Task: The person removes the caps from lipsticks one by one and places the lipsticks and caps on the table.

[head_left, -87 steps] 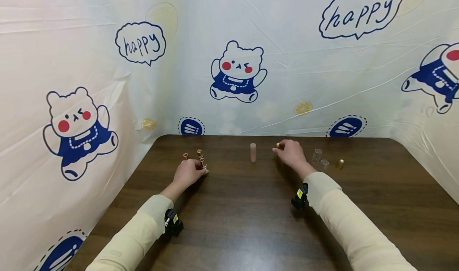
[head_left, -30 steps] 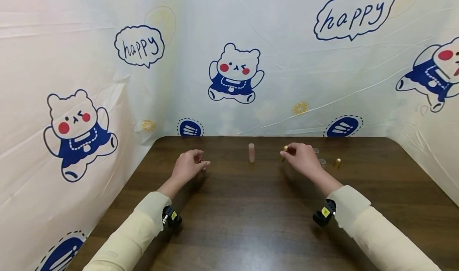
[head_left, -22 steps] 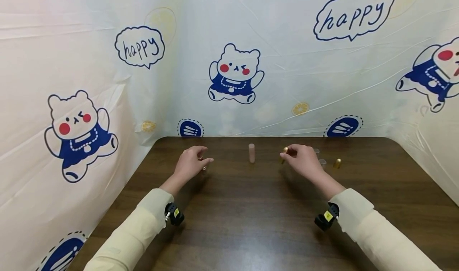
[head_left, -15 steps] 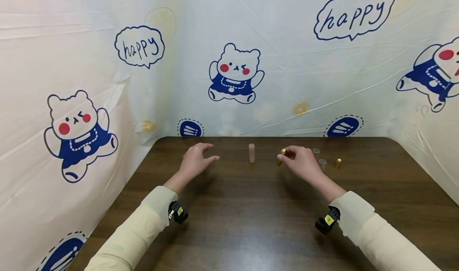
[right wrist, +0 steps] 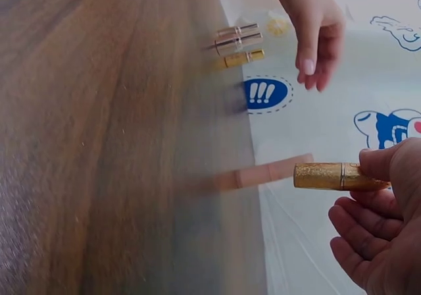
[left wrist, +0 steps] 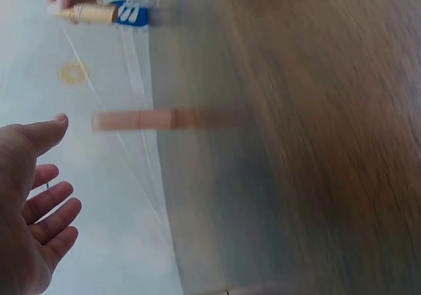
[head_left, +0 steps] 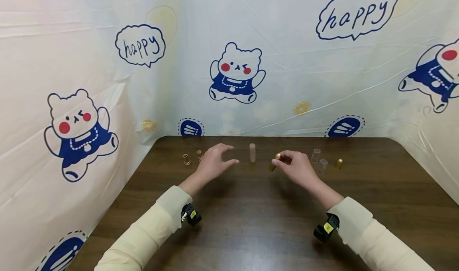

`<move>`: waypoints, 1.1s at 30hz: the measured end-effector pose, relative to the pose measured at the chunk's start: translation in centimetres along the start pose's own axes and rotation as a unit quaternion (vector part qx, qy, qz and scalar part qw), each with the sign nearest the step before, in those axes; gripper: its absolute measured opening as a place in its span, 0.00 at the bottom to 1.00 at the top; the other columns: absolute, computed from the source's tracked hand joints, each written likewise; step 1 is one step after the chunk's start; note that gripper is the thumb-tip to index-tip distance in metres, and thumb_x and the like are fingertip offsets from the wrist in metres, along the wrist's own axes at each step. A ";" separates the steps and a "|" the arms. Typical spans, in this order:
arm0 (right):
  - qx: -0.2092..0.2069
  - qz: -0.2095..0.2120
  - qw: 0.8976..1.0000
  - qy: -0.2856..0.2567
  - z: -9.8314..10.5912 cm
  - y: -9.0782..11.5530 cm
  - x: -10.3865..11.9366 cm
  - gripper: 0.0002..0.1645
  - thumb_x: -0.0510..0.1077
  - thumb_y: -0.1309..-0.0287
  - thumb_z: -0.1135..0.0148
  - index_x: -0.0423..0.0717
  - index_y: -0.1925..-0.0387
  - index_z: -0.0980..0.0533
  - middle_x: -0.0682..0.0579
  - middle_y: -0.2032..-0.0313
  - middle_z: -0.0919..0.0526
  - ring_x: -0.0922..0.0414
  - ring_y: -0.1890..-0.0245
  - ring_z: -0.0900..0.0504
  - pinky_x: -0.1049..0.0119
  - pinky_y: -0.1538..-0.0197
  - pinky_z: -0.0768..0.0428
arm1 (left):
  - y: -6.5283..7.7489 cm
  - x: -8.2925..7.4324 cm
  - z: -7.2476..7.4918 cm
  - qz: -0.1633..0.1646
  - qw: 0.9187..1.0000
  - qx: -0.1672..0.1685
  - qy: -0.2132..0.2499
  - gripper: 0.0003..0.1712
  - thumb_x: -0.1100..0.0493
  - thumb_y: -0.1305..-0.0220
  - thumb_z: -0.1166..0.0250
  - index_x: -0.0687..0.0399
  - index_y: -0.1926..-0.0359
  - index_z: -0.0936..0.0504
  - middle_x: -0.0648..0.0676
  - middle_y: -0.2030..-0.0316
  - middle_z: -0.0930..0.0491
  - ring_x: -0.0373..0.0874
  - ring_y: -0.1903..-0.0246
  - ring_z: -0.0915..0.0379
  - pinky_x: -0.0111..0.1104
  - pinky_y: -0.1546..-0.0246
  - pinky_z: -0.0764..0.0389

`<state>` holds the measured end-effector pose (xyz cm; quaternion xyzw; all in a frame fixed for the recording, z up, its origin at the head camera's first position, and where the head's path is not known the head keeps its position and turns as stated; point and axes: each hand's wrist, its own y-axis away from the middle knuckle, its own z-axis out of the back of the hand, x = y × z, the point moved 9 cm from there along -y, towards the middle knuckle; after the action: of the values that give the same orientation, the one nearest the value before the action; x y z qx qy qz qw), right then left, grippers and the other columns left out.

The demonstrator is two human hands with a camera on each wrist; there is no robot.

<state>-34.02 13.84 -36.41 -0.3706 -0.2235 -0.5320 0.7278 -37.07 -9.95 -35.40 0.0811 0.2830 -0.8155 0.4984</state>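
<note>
My right hand (head_left: 295,166) pinches a gold lipstick tube (head_left: 275,162) between thumb and fingers, tilted and close above the table. In the right wrist view the gold lipstick tube (right wrist: 319,176) shows a band round its middle. My left hand (head_left: 214,162) reaches over the table with thumb and fingers spread, holding nothing. Between both hands a pink lipstick tube (head_left: 252,153) stands upright, just beyond the left fingertips and touched by neither hand. The left wrist view shows the same pink lipstick tube (left wrist: 135,120), slightly blurred.
Left of my left hand stand small rose-gold lipstick bases (head_left: 187,159); a gold one (right wrist: 243,58) stands beside them in the right wrist view. Two clear caps (head_left: 315,156) and a small gold piece (head_left: 338,164) stand to the right. A printed curtain hangs behind the brown table (head_left: 244,223).
My left hand has let go of the lipstick bases and moved right, fingers spreading, toward the pink tube. My right hand has moved the gold tube slightly left and nearer to me.
</note>
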 end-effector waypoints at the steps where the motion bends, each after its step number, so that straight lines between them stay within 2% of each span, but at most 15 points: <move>1: 0.001 0.001 1.000 -0.004 -0.1 0.0 0.0 0.12 0.46 0.40 0.32 0.41 0.62 0.18 0.50 0.67 0.16 0.55 0.68 0.21 0.61 0.65 0.23 | 0.0 -0.4 -0.2 -0.005 1.000 0.003 0.000 0.28 0.47 0.45 0.26 0.56 0.46 0.19 0.54 0.49 0.20 0.48 0.49 0.24 0.42 0.50 0.25; 10: 0.005 0.006 1.000 -0.028 -0.7 0.4 0.8 0.13 0.47 0.39 0.33 0.40 0.61 0.18 0.50 0.67 0.17 0.55 0.68 0.22 0.61 0.66 0.23 | -0.2 -3.1 -2.4 -0.032 0.999 0.030 0.010 0.29 0.45 0.44 0.28 0.56 0.46 0.18 0.52 0.50 0.19 0.47 0.48 0.24 0.41 0.48 0.25; 14: 0.006 0.009 0.999 -0.036 -1.0 0.5 1.2 0.12 0.46 0.39 0.33 0.40 0.61 0.18 0.50 0.67 0.16 0.55 0.68 0.21 0.61 0.65 0.22 | -0.2 -4.1 -3.2 -0.038 0.997 0.046 0.044 0.29 0.46 0.44 0.27 0.59 0.47 0.18 0.55 0.51 0.19 0.48 0.50 0.24 0.42 0.49 0.25; 19: 0.004 0.013 0.999 -0.048 -1.4 0.6 1.5 0.11 0.45 0.39 0.33 0.40 0.61 0.18 0.50 0.66 0.16 0.55 0.67 0.20 0.61 0.64 0.22 | -0.2 -5.1 -4.1 -0.045 0.995 0.066 0.065 0.28 0.45 0.44 0.28 0.57 0.48 0.18 0.54 0.54 0.18 0.47 0.53 0.22 0.40 0.51 0.24; 27: 0.011 0.004 0.998 -0.062 -2.1 0.7 1.6 0.12 0.47 0.38 0.35 0.41 0.61 0.18 0.51 0.65 0.16 0.55 0.65 0.20 0.61 0.63 0.21 | -0.2 -6.0 -5.4 -0.046 0.992 0.096 0.070 0.27 0.44 0.43 0.29 0.55 0.49 0.17 0.54 0.54 0.18 0.45 0.54 0.22 0.38 0.53 0.23; 33: 0.017 -0.003 0.997 -0.076 -2.8 0.9 1.4 0.12 0.48 0.38 0.34 0.42 0.61 0.18 0.52 0.66 0.16 0.56 0.66 0.20 0.62 0.64 0.22 | -0.2 -6.3 -6.0 -0.051 0.991 0.096 0.080 0.20 0.49 0.43 0.27 0.55 0.53 0.15 0.49 0.58 0.16 0.40 0.57 0.22 0.36 0.55 0.23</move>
<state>-32.88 10.99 -37.42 -0.3973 -0.2885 -0.5009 0.7128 -35.11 -1.78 -37.69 0.1789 0.2459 -0.8542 0.4218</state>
